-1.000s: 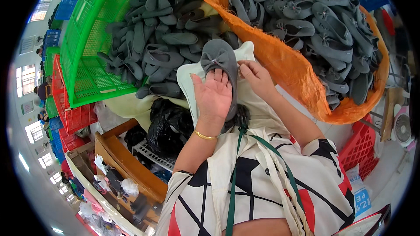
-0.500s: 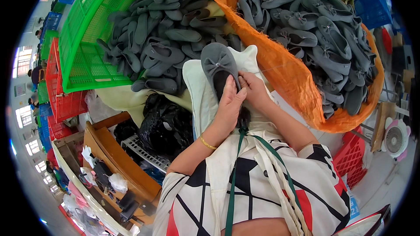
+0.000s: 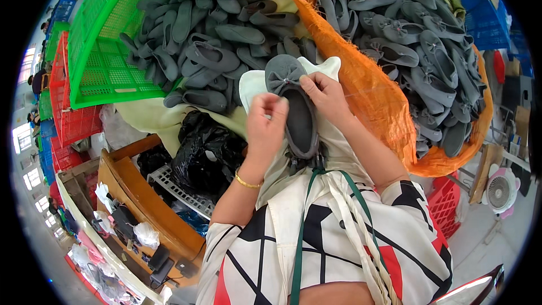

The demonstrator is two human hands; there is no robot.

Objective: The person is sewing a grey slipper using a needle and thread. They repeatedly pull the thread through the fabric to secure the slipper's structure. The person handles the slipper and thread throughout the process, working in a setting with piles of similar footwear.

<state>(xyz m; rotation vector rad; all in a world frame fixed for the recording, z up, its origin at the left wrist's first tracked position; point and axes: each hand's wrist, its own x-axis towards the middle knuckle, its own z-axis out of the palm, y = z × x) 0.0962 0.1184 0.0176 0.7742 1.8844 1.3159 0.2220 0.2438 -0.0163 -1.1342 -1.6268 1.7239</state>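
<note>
Slipper heaps (image 3: 226, 39), both hands (image 3: 265, 127) hiding slipper (image 3: 296, 116)

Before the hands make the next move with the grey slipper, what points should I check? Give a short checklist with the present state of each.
1. Right hand has a grip on the grey slipper near its bow: ok.
2. Left hand steadies the slipper at its side edge: ok, fingers touch the rim.
3. Slipper opening faces up toward the camera: ok.
4. Slipper rests over the pale cloth on the lap: ok.
5. Any fault on the bow or the seam: cannot tell, too small.
6. Green crate with loose slippers stands close on the left: ok.
</note>
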